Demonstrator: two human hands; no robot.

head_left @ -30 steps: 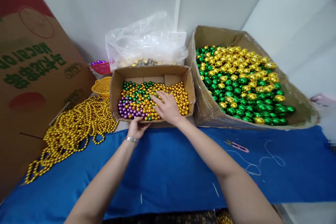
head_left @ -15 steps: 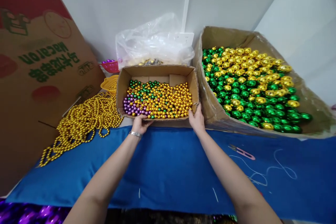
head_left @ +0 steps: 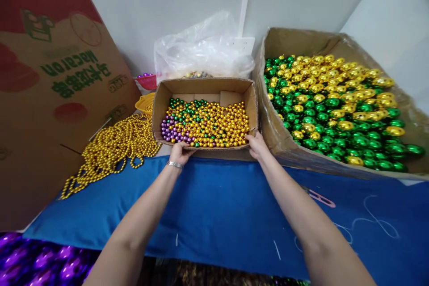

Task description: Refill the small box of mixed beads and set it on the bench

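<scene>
A small open cardboard box (head_left: 205, 84) stands at the back of the blue cloth, tilted a little towards me. Loose gold, green and purple beads (head_left: 214, 123) cover its bottom, the purple ones gathered at the left. My left hand (head_left: 181, 154), with a metal band at the wrist, grips the front lower edge left of the middle. At the front right corner my right hand (head_left: 257, 145) holds the box, thumb over the rim. The fingers under the cardboard are hidden on both hands.
Gold bead strings (head_left: 117, 145) lie to the left beside a large carton (head_left: 80, 111). A big cardboard box (head_left: 268, 116) of green and gold baubles stands right. Pink thread snips (head_left: 321, 197) and white thread (head_left: 377, 220) lie on the blue cloth (head_left: 217, 205). Behind is a plastic bag (head_left: 204, 47).
The whole view has shifted slightly, so things appear further right. Both hands keep their hold on the small box, which shows no clear movement against its surroundings.
</scene>
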